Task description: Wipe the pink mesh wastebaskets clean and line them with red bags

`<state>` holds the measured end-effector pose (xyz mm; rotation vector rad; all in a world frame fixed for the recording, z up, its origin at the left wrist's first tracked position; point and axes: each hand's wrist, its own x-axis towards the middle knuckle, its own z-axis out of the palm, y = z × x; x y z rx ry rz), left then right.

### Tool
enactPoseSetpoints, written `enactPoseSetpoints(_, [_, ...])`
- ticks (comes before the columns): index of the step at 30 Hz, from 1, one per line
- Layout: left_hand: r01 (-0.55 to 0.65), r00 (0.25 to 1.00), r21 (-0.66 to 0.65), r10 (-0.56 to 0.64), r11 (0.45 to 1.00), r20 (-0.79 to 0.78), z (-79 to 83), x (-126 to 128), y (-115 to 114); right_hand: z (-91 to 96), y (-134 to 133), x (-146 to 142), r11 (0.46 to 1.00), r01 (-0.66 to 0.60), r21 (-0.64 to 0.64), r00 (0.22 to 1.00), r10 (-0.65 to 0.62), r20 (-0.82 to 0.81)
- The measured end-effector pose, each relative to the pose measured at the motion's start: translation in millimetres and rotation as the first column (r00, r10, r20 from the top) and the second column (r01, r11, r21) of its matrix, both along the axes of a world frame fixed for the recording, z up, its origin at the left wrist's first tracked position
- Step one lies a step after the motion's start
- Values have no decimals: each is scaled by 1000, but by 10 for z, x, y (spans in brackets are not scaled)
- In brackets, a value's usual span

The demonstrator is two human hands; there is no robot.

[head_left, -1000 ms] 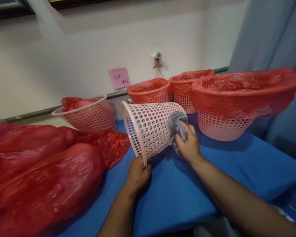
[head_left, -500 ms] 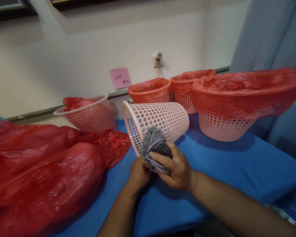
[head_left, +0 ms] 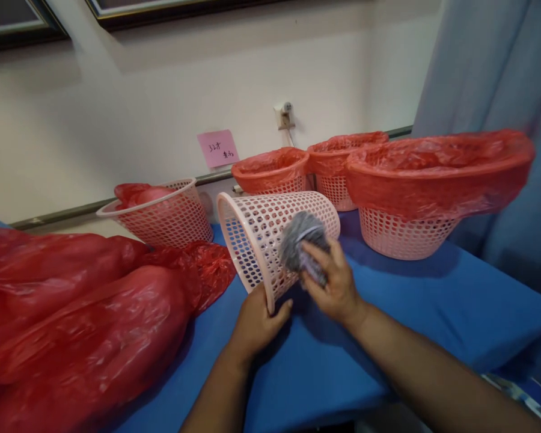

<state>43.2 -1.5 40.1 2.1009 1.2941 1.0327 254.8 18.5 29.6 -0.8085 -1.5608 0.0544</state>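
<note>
Left fingers [head_left: 256, 298] grip the basket rim [head_left: 258, 248], blue tablecloth [head_left: 415, 307] spreading rightward.

Indoors, exact kind of place unclear.
Shown by framed pictures [head_left: 171, 13] at ten and eleven o'clock on a pale wall [head_left: 333, 66], a socket [head_left: 284, 116] at twelve, a curtain [head_left: 482, 90] at two and a blue counter [head_left: 322, 373] at five.

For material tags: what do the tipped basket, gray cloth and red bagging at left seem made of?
Tipped basket: likely molded plastic, smooth, slightly glossy; evenly perforated wall, rounded rim. Gray cloth: probably textile, matte; fuzzy, bunched surface, fiber unclear. Red bagging: apparently glossy plastic film; wrinkles catch light.
</note>
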Motion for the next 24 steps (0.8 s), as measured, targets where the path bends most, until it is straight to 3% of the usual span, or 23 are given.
enactPoseSetpoints(2, [-59,985,73,46,996,165,11,-12,-59,10,-154,-130,986,-149,73,977,136,163])
enactPoseSetpoints(4, [-90,953,108,54,990,297,27,-45,-97,3,-216,-193,971,-220,97,951,192,241])
enactPoseSetpoints(10, [-44,928,72,14,996,371,86,-108,-99,-37,-128,-143,977,-176,118,963,147,225])
enactPoseSetpoints(13, [-120,940,76,89,990,330,104,-95,-104,-92,121,22,995,53,-87,997,-58,-56])
enactPoseSetpoints(15, [-155,951,108,118,982,286,107,-82,-115,-151,366,188,932,151,-328,929,-247,-274])
enactPoseSetpoints(17, [-151,963,126,118,980,242,98,-72,-123,-205,578,333,858,86,-506,847,-330,-416])
enactPoseSetpoints(19, [-131,972,119,104,984,209,79,-67,-116,-225,661,382,828,37,-559,822,-343,-454])
enactPoseSetpoints(21, [-130,977,114,107,985,187,58,-63,-97,-200,567,302,870,73,-488,877,-289,-385])
enactPoseSetpoints(24, [-135,980,121,115,983,161,47,-45,-65,-113,181,25,981,54,-189,988,-79,-130])
